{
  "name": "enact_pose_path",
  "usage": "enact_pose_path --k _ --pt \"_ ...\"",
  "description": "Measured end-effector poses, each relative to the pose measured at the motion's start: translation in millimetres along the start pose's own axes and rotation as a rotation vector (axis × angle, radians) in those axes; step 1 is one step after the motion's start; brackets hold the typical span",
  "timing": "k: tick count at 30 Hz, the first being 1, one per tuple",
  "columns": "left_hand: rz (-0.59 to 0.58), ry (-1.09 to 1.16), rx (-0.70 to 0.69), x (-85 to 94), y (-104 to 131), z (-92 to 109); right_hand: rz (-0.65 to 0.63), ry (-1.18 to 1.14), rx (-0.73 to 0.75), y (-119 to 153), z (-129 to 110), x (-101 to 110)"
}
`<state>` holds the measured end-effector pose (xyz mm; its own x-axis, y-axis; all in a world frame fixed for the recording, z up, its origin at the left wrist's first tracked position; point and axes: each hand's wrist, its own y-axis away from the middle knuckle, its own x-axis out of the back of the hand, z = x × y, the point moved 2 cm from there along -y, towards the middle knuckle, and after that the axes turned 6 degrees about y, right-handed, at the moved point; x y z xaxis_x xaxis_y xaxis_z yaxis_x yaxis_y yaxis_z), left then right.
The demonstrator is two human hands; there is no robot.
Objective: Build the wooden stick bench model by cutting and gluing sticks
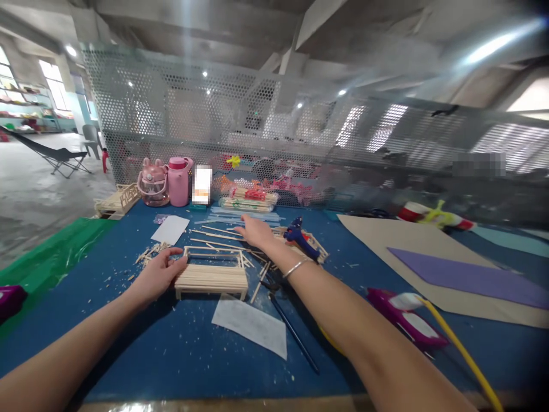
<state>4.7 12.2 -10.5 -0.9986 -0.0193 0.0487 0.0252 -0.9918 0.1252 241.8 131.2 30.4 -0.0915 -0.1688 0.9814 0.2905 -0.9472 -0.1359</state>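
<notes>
A small bench-like frame of pale wooden sticks [211, 278] stands on the blue table. My left hand [162, 270] grips its left end between thumb and fingers. Farther forward, my right hand [254, 232] reaches over loose wooden sticks [218, 236], close to the pale translucent sticks [244, 215]; its thumb and fingers are apart, and no object shows in it. A dark blue glue gun [302, 239] lies just right of the right hand, by another stick piece. White paper [251, 326] lies in front of the frame.
Pliers [294, 332] lie beneath my right forearm. Pink bottles [179, 181] and packs of sticks [251, 197] stand by the perforated metal screen [180, 114]. At right are cardboard [364, 240], a purple sheet [463, 277] and a magenta power strip [412, 320] with a yellow cable.
</notes>
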Motion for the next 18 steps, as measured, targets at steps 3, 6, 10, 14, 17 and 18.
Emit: enact_pose_path --k 3,6,10,14,17,18 --pt "-0.037 -0.006 -0.015 -0.1 1 3 -0.119 -0.052 0.115 -2 -7 -5" --pt "-0.038 -0.004 -0.022 0.3 1 3 -0.213 -0.079 0.202 -5 -13 -10" --pt "-0.052 -0.008 -0.035 0.3 1 1 -0.214 -0.066 0.218 -7 -16 -13" --pt "-0.049 -0.035 -0.042 1.4 0 1 -0.125 -0.084 0.194 -1 -17 -4" --pt "0.042 -0.134 -0.101 6.5 -2 4 -0.002 -0.139 0.159 5 -12 10" --pt "0.095 -0.188 -0.140 9.2 -3 6 0.049 -0.174 0.142 7 -10 15"
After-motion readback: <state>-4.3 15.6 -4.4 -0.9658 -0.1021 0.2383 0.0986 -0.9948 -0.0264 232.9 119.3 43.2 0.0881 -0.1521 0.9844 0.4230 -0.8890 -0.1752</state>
